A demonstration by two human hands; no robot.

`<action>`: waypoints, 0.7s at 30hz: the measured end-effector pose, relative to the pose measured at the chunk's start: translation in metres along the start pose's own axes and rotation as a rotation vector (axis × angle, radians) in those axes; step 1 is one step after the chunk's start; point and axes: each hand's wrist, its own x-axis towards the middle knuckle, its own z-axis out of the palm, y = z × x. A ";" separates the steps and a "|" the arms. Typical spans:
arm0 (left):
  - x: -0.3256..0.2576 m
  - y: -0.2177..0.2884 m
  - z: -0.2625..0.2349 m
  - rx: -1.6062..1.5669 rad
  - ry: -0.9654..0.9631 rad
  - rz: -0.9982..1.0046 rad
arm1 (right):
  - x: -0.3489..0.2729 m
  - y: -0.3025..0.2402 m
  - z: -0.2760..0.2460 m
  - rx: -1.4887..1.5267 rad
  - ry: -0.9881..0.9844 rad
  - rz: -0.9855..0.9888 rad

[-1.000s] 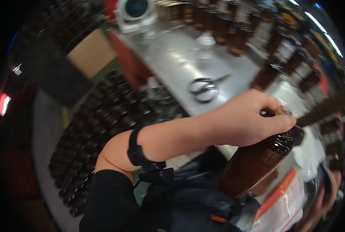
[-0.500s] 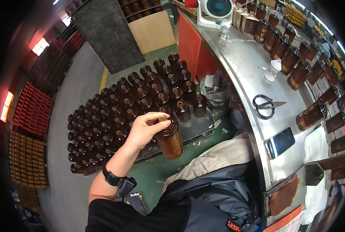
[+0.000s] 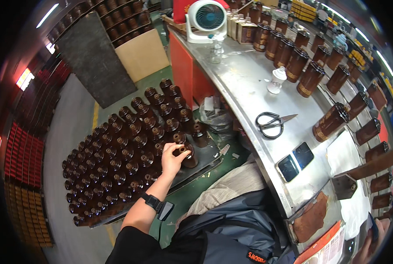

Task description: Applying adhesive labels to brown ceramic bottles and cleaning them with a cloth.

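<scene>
My left hand (image 3: 172, 159) is closed round the neck of a brown glass bottle (image 3: 190, 159), thumb and fingers pinching the top. This bottle is upright at the near right edge of a crowd of similar brown bottles (image 3: 127, 153). Whether its base rests on the dark platform (image 3: 205, 161) cannot be told. At the lower right rim, partly cut off and blurred, my right hand (image 3: 378, 237) is closed on a thin dark blue thing that I cannot make out.
On the metal table (image 3: 249, 105) lie black-handled scissors (image 3: 270, 125) and a phone (image 3: 295, 162). A small white-topped bottle (image 3: 276, 81), a clear glass bottle (image 3: 216, 52), a white fan (image 3: 206, 21) and several brown jars (image 3: 311, 79) stand there. A plastic bag (image 3: 217, 118) sits beside the platform.
My left hand has lowered the brown bottle and brought it in to the edge of the bottle group. My right hand has come into view at the lower right. The view has turned.
</scene>
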 end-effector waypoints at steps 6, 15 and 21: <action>-0.001 -0.032 -0.005 0.274 -0.008 0.169 | -0.033 0.011 0.016 0.007 0.114 0.381; 0.088 0.079 -0.011 0.248 -0.175 0.463 | -0.097 0.035 -0.035 0.166 0.263 0.957; 0.143 0.277 0.126 -0.312 -0.645 0.666 | -0.227 0.099 -0.080 0.385 0.232 1.413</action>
